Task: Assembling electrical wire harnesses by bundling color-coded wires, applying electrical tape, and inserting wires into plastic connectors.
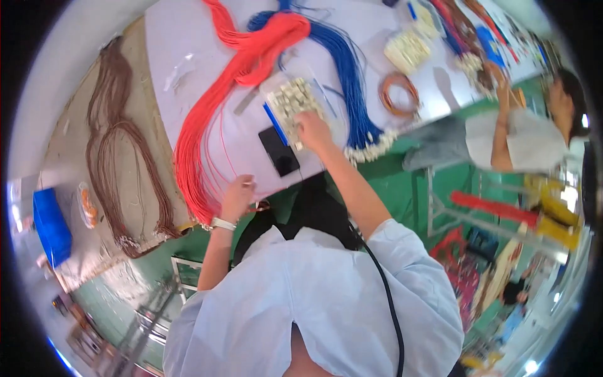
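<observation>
the right hand (pixel 312 130) has its fingertips in a pile of small white plugs (pixel 292 97) on the white table (pixel 179 34); i cannot tell whether they are closed on one. the left hand (pixel 239 193) is curled at the table's near edge, its grip unclear, beside a long bundle of red wires (pixel 204 119). a black phone (pixel 278 152) lies between the hands, blue wires (pixel 353 88) to the right of the plugs, brown wires (pixel 113 88) far left.

The right hand (pixel 312 130) dipped its fingers into a pile of small cream connectors (pixel 289 97) beside a black phone (pixel 278 154). The left hand (pixel 238 196) was near a red wire bundle's (pixel 207 119) lower end; blue wires (pixel 353 81) with cream-tipped ends lay farther right.
</observation>
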A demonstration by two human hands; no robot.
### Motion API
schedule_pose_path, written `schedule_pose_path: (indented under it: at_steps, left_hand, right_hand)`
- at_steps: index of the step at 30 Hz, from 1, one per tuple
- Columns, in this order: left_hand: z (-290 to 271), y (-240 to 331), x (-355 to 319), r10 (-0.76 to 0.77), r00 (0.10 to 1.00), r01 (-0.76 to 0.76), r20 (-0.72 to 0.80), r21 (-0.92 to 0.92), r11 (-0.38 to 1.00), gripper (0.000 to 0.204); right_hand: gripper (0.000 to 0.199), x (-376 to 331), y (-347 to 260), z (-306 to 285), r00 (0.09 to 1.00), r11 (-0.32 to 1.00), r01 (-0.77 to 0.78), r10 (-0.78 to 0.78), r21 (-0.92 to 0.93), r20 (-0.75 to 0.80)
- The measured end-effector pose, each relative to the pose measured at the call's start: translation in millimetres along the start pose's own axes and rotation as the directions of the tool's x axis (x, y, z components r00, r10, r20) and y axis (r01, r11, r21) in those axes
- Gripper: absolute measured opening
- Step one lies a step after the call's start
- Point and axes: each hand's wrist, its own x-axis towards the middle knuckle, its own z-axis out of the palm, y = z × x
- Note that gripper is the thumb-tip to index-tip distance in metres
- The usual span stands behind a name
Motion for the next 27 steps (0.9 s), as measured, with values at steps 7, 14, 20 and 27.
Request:
schedule_pose_path:
  at_steps: [7,14,20,27]
  left_hand:
    - [66.7,109.2,56.8,0.003,0.999,-0.006,-0.052,-0.063,0.998,0.029]
    - [71.6,123.1,85.1,-0.290,0.930,0.343,0.224,-0.811,0.475,0.029]
    - [71.0,76.2,7.1,-0.440,0.891,0.308,0.117,-0.866,0.394,0.023]
    - [53.2,-22.2,-149.7,-0.829,0.547,0.055,-0.115,-0.984,0.172,0.023]
  right_hand:
    - [0.026,24.0,23.9,-1.8,0.963,0.936,-0.076,-0.020,0.342,0.269]
    - [0.021,22.5,-17.8,-80.0,0.891,0.677,-0.202,-0.173,0.707,0.420]
    - [0.041,-4.6,-34.4,-61.0,0.693,0.736,-0.177,-0.378,0.653,0.614]
    - [0.026,-68.3,-100.3,77.8,0.382,0.484,0.716,-0.875,0.503,0.298]
